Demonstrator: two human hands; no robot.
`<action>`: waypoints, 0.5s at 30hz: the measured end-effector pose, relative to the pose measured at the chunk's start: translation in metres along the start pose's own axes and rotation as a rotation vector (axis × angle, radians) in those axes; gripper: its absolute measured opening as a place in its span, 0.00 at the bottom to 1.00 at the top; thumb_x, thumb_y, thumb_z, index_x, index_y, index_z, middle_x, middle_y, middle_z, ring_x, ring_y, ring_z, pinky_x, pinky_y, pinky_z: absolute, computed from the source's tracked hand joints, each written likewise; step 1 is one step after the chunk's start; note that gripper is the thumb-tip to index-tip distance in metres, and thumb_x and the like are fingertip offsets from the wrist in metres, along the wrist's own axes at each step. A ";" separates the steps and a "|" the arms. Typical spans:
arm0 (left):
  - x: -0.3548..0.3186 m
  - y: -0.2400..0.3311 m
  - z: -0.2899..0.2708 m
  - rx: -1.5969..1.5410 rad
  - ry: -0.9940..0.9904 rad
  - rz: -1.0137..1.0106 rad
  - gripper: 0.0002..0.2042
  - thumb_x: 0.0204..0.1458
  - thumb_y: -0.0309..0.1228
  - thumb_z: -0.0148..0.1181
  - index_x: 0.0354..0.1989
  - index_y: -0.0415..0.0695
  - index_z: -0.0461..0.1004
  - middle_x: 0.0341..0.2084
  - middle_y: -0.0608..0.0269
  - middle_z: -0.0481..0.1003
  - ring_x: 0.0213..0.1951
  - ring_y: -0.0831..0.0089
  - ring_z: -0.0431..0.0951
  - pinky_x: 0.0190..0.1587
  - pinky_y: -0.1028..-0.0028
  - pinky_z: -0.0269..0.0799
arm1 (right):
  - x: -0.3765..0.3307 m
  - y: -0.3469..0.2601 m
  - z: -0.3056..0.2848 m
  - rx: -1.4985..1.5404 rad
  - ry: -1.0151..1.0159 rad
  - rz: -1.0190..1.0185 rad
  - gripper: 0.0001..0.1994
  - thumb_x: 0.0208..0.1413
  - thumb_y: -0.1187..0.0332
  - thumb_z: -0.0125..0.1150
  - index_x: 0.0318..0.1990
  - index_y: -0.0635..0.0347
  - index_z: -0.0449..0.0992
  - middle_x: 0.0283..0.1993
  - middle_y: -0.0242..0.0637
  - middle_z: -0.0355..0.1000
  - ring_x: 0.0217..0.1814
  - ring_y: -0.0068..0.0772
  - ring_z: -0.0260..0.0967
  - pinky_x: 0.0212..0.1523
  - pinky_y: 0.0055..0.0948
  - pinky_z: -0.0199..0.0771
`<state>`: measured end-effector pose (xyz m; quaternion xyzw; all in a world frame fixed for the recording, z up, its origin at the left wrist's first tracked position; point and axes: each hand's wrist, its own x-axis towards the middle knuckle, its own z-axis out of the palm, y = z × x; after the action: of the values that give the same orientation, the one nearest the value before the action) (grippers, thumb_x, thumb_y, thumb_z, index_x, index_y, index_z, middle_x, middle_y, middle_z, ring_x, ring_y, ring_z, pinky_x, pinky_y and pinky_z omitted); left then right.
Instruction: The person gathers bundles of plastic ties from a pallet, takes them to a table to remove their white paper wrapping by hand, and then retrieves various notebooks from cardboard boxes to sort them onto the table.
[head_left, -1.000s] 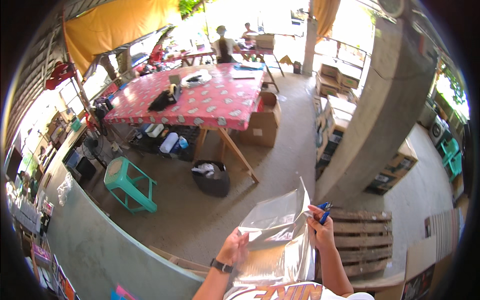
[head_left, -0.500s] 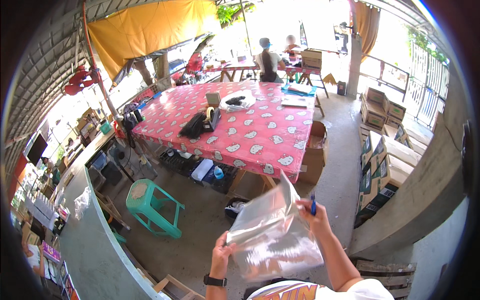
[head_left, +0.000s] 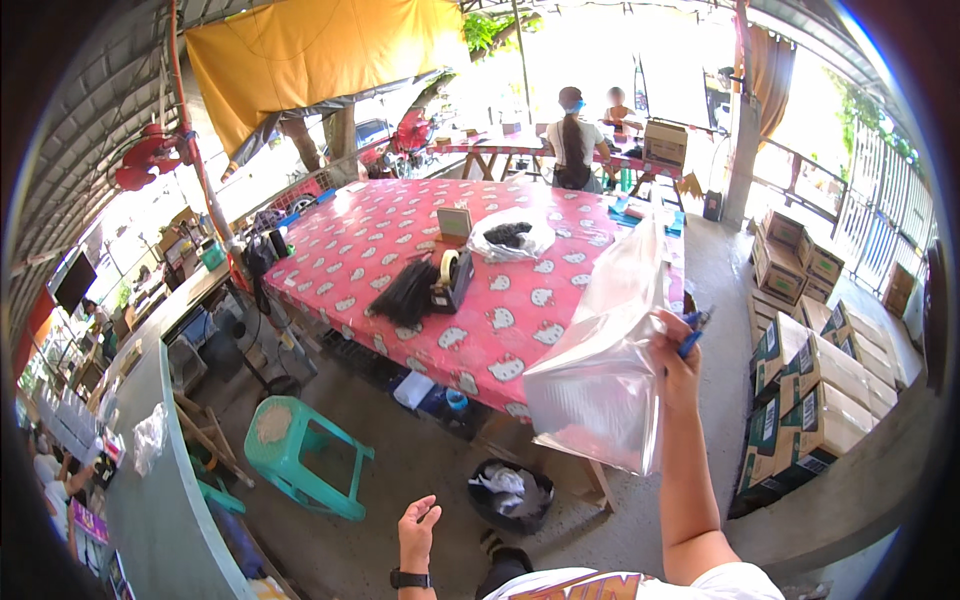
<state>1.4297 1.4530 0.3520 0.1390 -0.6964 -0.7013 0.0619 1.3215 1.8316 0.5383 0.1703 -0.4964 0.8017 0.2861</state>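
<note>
Far ahead stands a long table with a red patterned cloth (head_left: 450, 290). I see my left hand (head_left: 417, 527) has let go and hangs open, low. Now only my right hand (head_left: 676, 352) pinches the big clear plastic bag (head_left: 600, 370), held up on the right.

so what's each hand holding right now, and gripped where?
Right hand holds a clear plastic bag by its right edge near the top, plus a blue pen in the fingers. Left hand is open and holds nothing.
</note>
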 end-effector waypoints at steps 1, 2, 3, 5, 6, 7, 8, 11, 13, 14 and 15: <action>0.030 0.005 -0.002 -0.001 0.007 -0.007 0.13 0.43 0.27 0.58 0.40 0.39 0.71 0.36 0.61 0.72 0.41 0.74 0.68 0.46 0.76 0.62 | 0.008 0.028 0.002 -0.010 0.191 -0.005 0.18 0.43 0.82 0.49 0.46 0.67 0.67 0.24 0.25 0.61 0.23 0.14 0.55 0.25 0.14 0.54; 0.065 0.013 0.004 -0.086 -0.007 -0.010 0.12 0.43 0.25 0.57 0.39 0.39 0.71 0.35 0.62 0.72 0.40 0.76 0.68 0.45 0.77 0.62 | 0.015 0.050 -0.009 -0.127 0.277 0.020 0.18 0.43 0.82 0.49 0.46 0.67 0.68 0.25 0.25 0.61 0.24 0.13 0.56 0.25 0.13 0.54; 0.099 0.022 0.008 -0.166 -0.012 -0.013 0.11 0.44 0.24 0.56 0.38 0.39 0.70 0.34 0.64 0.71 0.40 0.77 0.68 0.45 0.78 0.63 | 0.021 0.078 -0.026 -0.235 0.361 0.050 0.18 0.43 0.82 0.49 0.45 0.66 0.68 0.26 0.25 0.62 0.25 0.13 0.56 0.26 0.13 0.54; 0.172 0.024 0.025 -0.227 -0.056 0.119 0.14 0.43 0.20 0.55 0.41 0.39 0.67 0.33 0.68 0.68 0.37 0.80 0.67 0.44 0.80 0.63 | 0.017 0.139 -0.082 -0.314 0.416 0.349 0.18 0.42 0.83 0.51 0.45 0.65 0.69 0.27 0.24 0.62 0.25 0.13 0.57 0.25 0.13 0.55; 0.210 0.024 0.032 -0.159 -0.078 0.142 0.17 0.42 0.19 0.55 0.44 0.39 0.66 0.33 0.68 0.68 0.38 0.80 0.67 0.44 0.81 0.63 | 0.014 0.169 -0.085 -0.405 0.472 0.422 0.18 0.43 0.82 0.51 0.45 0.65 0.69 0.26 0.24 0.62 0.26 0.13 0.57 0.25 0.14 0.56; 0.243 0.037 0.045 -0.143 -0.085 0.154 0.19 0.42 0.20 0.56 0.45 0.39 0.64 0.34 0.65 0.69 0.39 0.79 0.67 0.45 0.79 0.63 | 0.007 0.194 -0.092 -0.498 0.541 0.498 0.18 0.43 0.81 0.50 0.45 0.65 0.69 0.26 0.23 0.61 0.26 0.13 0.57 0.26 0.15 0.57; 0.282 0.035 0.056 -0.078 -0.108 0.208 0.21 0.41 0.22 0.57 0.47 0.38 0.63 0.36 0.61 0.69 0.40 0.76 0.67 0.45 0.77 0.63 | 0.002 0.219 -0.105 -0.548 0.550 0.563 0.18 0.44 0.81 0.50 0.46 0.65 0.68 0.24 0.22 0.59 0.24 0.13 0.57 0.24 0.14 0.57; 0.381 0.039 0.085 0.148 -0.077 0.302 0.27 0.37 0.28 0.62 0.49 0.35 0.60 0.43 0.52 0.66 0.44 0.67 0.66 0.48 0.71 0.62 | 0.005 0.255 -0.091 -0.648 0.429 0.761 0.19 0.45 0.81 0.50 0.48 0.65 0.67 0.24 0.21 0.58 0.21 0.14 0.57 0.21 0.14 0.58; 0.437 0.050 0.118 0.163 -0.071 0.348 0.29 0.36 0.29 0.63 0.49 0.35 0.59 0.45 0.50 0.65 0.46 0.64 0.65 0.49 0.69 0.60 | 0.015 0.281 -0.093 -0.601 0.376 0.722 0.22 0.43 0.81 0.52 0.51 0.64 0.65 0.23 0.20 0.57 0.19 0.13 0.54 0.18 0.16 0.56; 0.460 0.058 0.136 0.335 0.039 0.397 0.33 0.34 0.32 0.65 0.51 0.35 0.57 0.46 0.48 0.63 0.48 0.60 0.63 0.51 0.66 0.58 | 0.021 0.292 -0.092 -0.661 0.347 0.702 0.22 0.42 0.81 0.53 0.50 0.65 0.66 0.26 0.23 0.60 0.24 0.15 0.57 0.24 0.17 0.60; 0.479 0.060 0.149 0.509 0.155 0.441 0.38 0.32 0.35 0.67 0.52 0.34 0.55 0.48 0.46 0.61 0.51 0.57 0.61 0.53 0.64 0.55 | 0.027 0.304 -0.090 -0.718 0.313 0.684 0.22 0.41 0.81 0.53 0.49 0.66 0.67 0.28 0.25 0.62 0.28 0.17 0.60 0.30 0.17 0.63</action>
<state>0.9247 1.4607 0.3586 0.0487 -0.8557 -0.4620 0.2281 1.1110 1.8150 0.3008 -0.2325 -0.7189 0.6442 0.1190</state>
